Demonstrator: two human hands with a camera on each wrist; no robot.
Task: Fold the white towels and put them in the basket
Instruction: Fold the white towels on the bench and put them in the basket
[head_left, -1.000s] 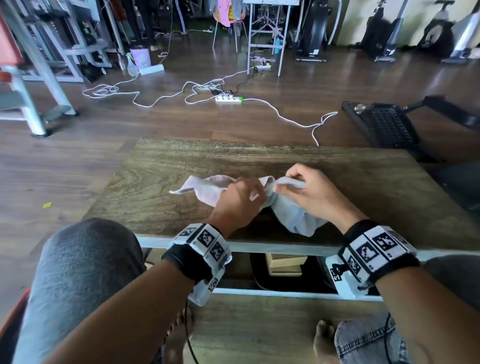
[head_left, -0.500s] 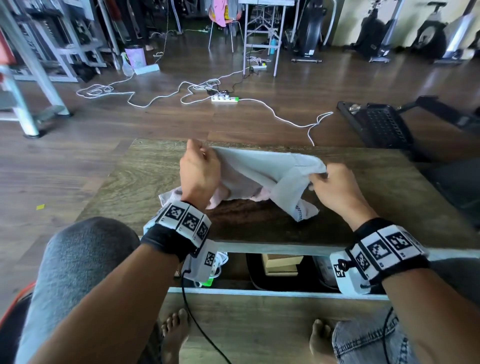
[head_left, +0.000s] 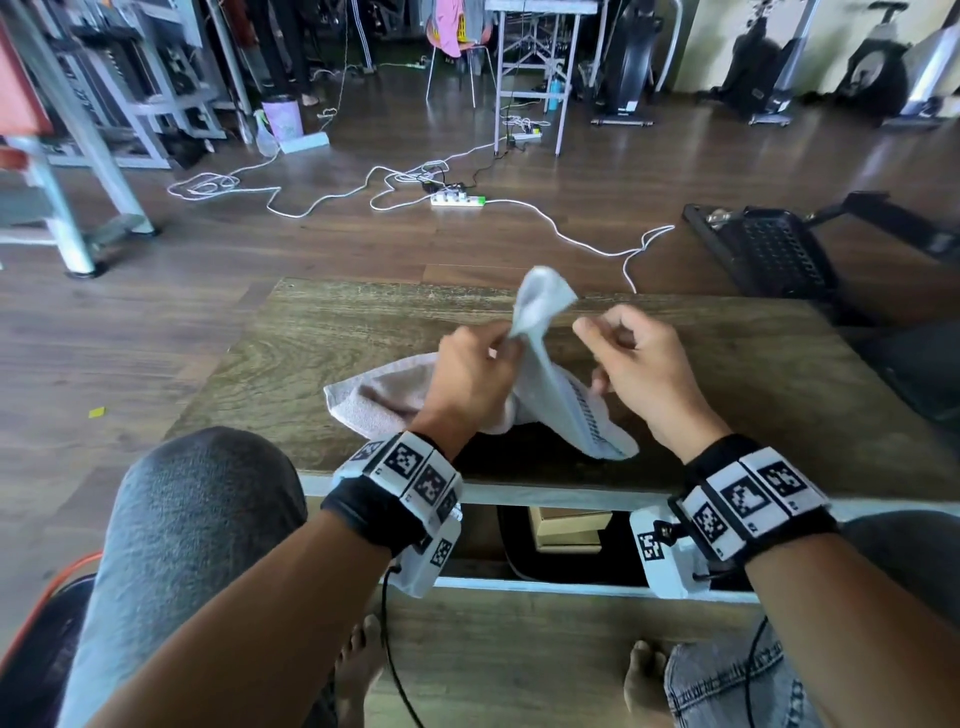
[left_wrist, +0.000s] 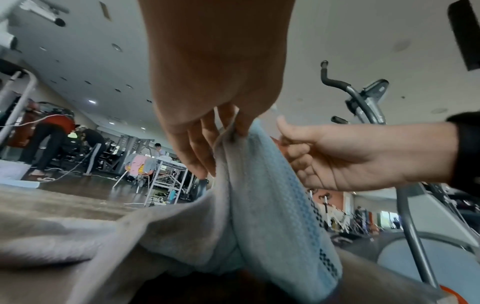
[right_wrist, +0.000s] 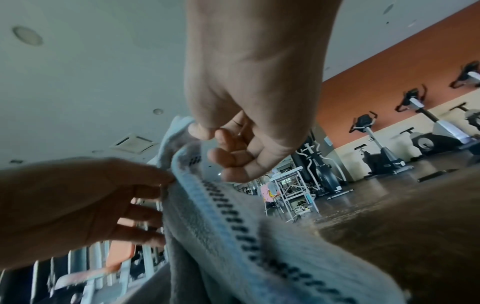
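Note:
A white towel (head_left: 550, 384) with a dark patterned border hangs bunched from my left hand (head_left: 506, 340), which pinches it near its upper end; its lower end rests on the wooden table (head_left: 727, 389). In the left wrist view the left hand (left_wrist: 233, 127) pinches a fold of the white towel (left_wrist: 272, 195). My right hand (head_left: 592, 332) hovers just right of the raised end with fingers curled and nothing in it, as the right wrist view of the right hand (right_wrist: 215, 139) confirms. A second, pinkish towel (head_left: 374, 400) lies crumpled under my left wrist.
Under the table's near edge a dark container (head_left: 519, 556) holds a cardboard box (head_left: 566, 527). A black perforated machine plate (head_left: 769, 249) lies on the floor at the far right. White cables and a power strip (head_left: 457, 200) cross the floor beyond the table. My knees flank the near edge.
Half a second ago both hands held the white towel stretched between them. The right hand has let go, and the left hand has moved right with the towel bunched in it.

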